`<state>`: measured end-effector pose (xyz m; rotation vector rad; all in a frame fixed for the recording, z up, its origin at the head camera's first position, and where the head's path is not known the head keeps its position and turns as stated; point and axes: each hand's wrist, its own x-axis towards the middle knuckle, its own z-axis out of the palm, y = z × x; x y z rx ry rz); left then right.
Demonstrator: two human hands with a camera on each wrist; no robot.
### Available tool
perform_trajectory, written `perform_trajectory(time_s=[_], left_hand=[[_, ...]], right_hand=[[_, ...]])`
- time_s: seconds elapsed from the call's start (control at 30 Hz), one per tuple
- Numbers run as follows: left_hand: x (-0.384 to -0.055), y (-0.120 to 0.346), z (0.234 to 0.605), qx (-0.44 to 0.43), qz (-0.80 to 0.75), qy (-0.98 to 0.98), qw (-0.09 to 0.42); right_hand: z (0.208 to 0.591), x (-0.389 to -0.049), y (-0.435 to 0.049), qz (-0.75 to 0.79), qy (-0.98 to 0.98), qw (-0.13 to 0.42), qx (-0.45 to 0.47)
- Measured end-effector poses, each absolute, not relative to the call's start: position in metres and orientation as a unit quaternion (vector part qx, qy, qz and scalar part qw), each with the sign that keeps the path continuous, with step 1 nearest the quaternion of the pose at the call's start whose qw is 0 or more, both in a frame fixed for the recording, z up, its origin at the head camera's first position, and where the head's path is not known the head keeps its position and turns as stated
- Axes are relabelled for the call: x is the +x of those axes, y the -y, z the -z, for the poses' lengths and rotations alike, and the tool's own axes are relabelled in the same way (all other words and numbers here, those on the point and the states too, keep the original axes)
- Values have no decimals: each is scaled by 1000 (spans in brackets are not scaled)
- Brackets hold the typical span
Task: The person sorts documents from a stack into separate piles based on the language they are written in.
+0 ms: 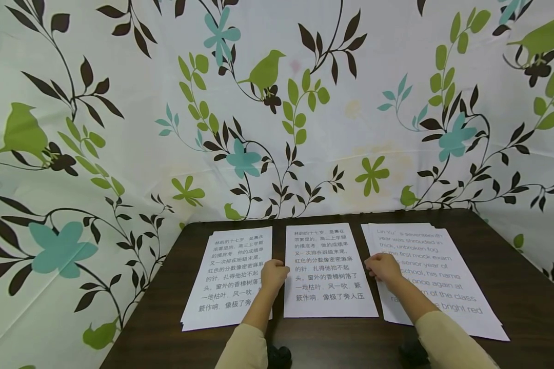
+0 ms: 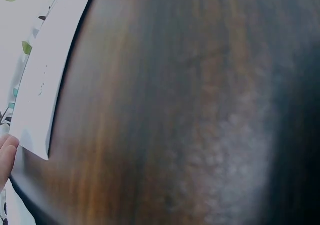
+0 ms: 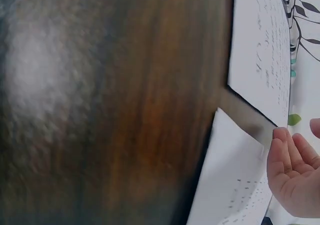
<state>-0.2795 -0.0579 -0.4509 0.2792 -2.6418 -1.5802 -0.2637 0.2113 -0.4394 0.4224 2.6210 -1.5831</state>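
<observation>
Three groups of printed white paper lie side by side. On the left is a stack of sheets (image 1: 226, 287) with Chinese text, in the middle a Chinese-text page (image 1: 328, 282), and on the right a slightly fanned stack (image 1: 448, 277) in English. My left hand (image 1: 273, 277) is over the left stack's right side, its bent fingertips at the middle page's left edge. Over the right stack's left edge is my right hand (image 1: 385, 267), fingers loosely bent. The right wrist view shows its thumb apart from the fingers (image 3: 292, 157), nothing between them.
The papers lie on a dark brown wooden table (image 1: 332, 338). Behind and beside it hangs a white cloth (image 1: 341, 128) printed with leaves, flowers and birds. Dark objects (image 1: 279, 356) show below the forearms near the front, partly hidden by the light sleeves.
</observation>
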Motion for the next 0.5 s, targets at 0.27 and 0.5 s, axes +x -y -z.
perform_trajectory(time_s=[0.27, 0.5], left_hand=[[-281, 61, 458, 103, 511, 852, 57], [-282, 61, 458, 99, 513, 850, 62]], right_hand=[[445, -262, -207, 520, -840, 34, 149], [448, -263, -207, 532, -832, 30, 153]])
